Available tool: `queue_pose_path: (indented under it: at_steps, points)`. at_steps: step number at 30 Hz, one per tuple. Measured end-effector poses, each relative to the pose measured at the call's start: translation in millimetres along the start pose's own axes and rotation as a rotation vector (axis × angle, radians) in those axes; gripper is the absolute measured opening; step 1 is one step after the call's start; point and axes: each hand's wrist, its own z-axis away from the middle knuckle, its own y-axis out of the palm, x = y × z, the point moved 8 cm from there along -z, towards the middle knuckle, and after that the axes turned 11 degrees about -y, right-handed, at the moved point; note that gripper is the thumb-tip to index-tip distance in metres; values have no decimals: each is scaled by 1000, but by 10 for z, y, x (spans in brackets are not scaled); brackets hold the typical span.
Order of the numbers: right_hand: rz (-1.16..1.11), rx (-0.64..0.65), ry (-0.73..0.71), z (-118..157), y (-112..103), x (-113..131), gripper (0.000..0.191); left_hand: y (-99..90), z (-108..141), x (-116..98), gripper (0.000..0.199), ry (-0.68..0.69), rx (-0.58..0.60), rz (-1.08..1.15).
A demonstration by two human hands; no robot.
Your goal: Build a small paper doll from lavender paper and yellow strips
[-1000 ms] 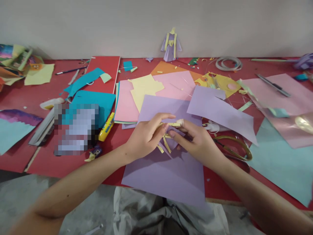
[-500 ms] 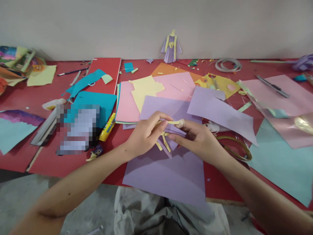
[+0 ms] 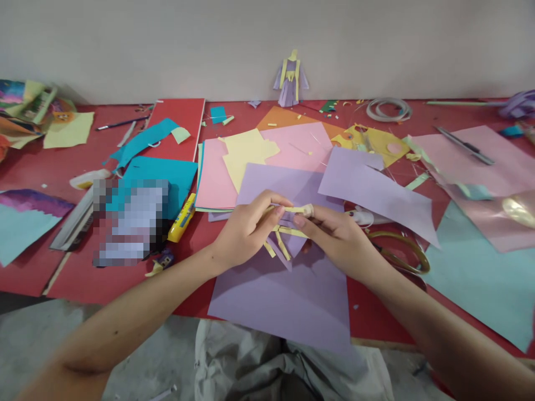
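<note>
A small paper doll (image 3: 283,240) in purple and pale yellow is held between my two hands, above a purple sheet (image 3: 280,301). My left hand (image 3: 246,228) pinches it from the left, thumb and forefinger closed near its yellow strip. From the other side my right hand (image 3: 330,229) grips it, the thumb pressing on top of the purple paper. Yellow and purple strips stick out below the fingers, and part of the doll is hidden behind them. A finished-looking doll (image 3: 290,78) in the same colours leans upright against the wall.
Scissors (image 3: 399,250) with olive handles lie right of my right hand, partly under a cut purple sheet (image 3: 376,184). A yellow glue stick (image 3: 181,218) and a blurred-out object (image 3: 134,223) lie left. A craft knife (image 3: 463,145) rests on pink paper (image 3: 493,178).
My right thumb has shifted slightly left and up, further onto the doll's purple paper. A yellow strip beneath that thumb now shows more. My left hand keeps its hold.
</note>
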Motion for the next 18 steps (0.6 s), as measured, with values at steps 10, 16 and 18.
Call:
queue_pose_path:
  at_steps: [10,16,18]
  points:
    - [106,5,-20,-4,-32,45,25,9,-5,-10,20,20,12,-19]
    - [105,5,-26,-7,-16,49,24,5,0,-8,19,32,5,-45]
    - [109,4,-17,-3,-17,45,25,7,-1,-7,20,32,6,-47]
